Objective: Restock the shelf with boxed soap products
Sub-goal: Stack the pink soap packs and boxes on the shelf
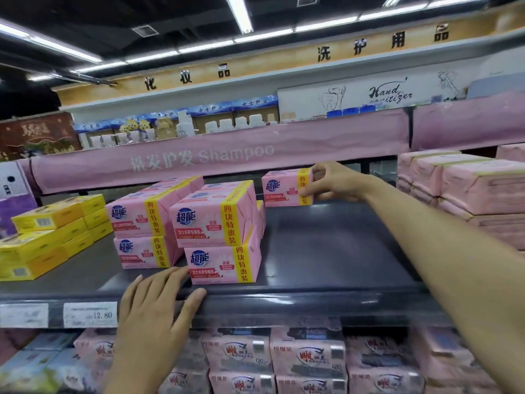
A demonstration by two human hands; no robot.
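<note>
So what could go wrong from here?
The right hand grips the pink box by one end with the arm stretched far back; it could slip or land crooked. The front stack has its top box offset from the one below, close to the left hand; a nudge might topple it.

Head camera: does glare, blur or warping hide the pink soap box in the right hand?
Head view: no; the pink yellow-banded soap box in the right hand reads sharp; white ceiling strip lights flare; the dark grey shelf bows; pink packs below blur.
</note>
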